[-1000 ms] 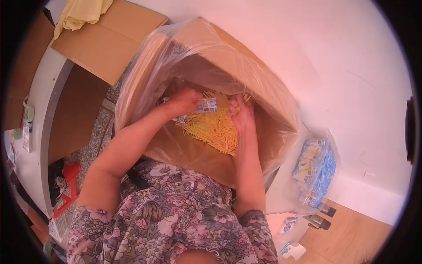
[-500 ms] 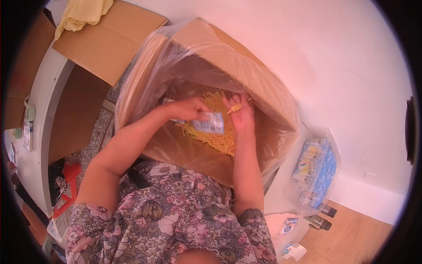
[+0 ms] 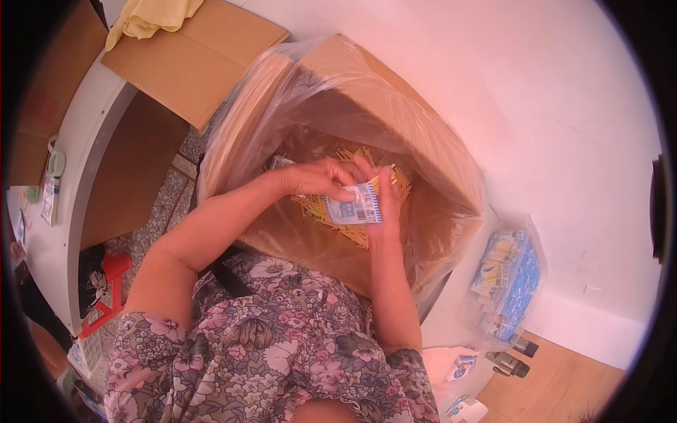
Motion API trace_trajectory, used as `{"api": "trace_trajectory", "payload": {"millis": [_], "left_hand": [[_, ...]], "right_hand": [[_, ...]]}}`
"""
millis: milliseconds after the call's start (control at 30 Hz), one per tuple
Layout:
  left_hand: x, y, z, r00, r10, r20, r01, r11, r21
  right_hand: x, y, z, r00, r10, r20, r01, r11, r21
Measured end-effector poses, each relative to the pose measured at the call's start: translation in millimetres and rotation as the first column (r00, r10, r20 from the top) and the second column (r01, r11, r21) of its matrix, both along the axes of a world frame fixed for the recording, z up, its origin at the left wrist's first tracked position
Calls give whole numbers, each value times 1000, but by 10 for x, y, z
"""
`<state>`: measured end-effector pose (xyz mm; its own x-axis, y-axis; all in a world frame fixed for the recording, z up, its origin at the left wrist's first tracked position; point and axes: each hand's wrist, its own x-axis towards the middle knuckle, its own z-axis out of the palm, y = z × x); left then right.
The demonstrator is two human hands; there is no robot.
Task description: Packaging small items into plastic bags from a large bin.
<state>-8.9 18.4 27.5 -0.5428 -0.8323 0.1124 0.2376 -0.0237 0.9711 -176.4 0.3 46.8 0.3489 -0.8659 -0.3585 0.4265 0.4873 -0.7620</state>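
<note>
My left hand (image 3: 317,178) pinches a small blue-and-white printed packet (image 3: 361,209) by its upper edge, over an open cardboard box (image 3: 384,92) lined with clear plastic. My right hand (image 3: 386,220) is up against the packet's far side, its fingers curled round a few thin yellow sticks (image 3: 392,175). Part of that grip is hidden behind the packet. Below both hands lies a loose heap of similar yellow sticks (image 3: 352,236). Another printed packet (image 3: 281,162) rests in the box beyond my left wrist.
On the right stands a clear plastic bag (image 3: 508,282) full of blue-and-white packets. Two dark cylindrical items (image 3: 509,364) lie below it. A flattened cardboard piece (image 3: 190,60) bearing a yellow cloth (image 3: 151,17) is at the upper left. A red frame (image 3: 113,296) stands lower left.
My two hands have come together: the packet has moved right and now meets my right hand. The fingers of my right hand have closed from an open palm round the sticks.
</note>
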Motion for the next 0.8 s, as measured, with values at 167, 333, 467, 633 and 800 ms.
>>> {"api": "trace_trajectory", "payload": {"millis": [167,333,467,633,800], "left_hand": [[30,-23,11,980,-198,13,189,952,241],[30,33,-85,972,-210,-104,232,932,279],[-40,60,6,960,-270,-77,281,933,225],[-70,49,-66,985,-163,61,156,983,99],[-114,36,-154,968,140,209,-79,959,-273]], "right_hand": [[-150,19,-326,983,180,33,-174,976,-133],[-6,134,-58,995,102,-6,-102,993,-53],[-92,99,-302,957,56,-283,-147,938,-313],[-52,96,-196,952,20,-306,-127,934,-334],[-42,32,278,546,-173,-820,-413,795,-444]]}}
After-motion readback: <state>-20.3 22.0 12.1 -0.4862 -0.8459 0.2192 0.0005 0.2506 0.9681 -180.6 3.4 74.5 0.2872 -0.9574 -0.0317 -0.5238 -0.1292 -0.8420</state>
